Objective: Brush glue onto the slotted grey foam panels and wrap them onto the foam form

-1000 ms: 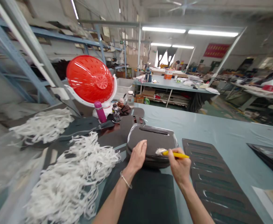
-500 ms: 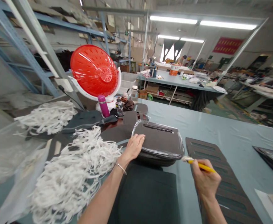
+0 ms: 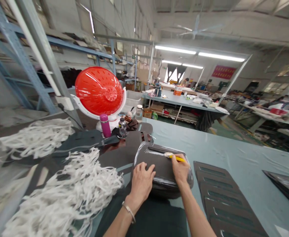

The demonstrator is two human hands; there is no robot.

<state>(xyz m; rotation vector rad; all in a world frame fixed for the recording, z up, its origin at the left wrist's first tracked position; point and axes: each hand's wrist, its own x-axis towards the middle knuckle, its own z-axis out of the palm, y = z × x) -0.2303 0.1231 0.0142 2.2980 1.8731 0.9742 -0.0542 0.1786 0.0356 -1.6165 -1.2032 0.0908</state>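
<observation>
Smears threaten if your right hand (image 3: 180, 170), gripping the yellow-handled brush (image 3: 176, 158), slips; your left hand (image 3: 141, 179), flat and open, alone pins the dark brown panel stack (image 3: 159, 164).

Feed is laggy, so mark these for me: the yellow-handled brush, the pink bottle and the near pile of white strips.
yellow-handled brush (image 3: 177, 159): head view, on the yellow handle.
pink bottle (image 3: 105, 126): head view, middle of body.
pile of white strips (image 3: 85, 184): head view, middle of near heap.
</observation>
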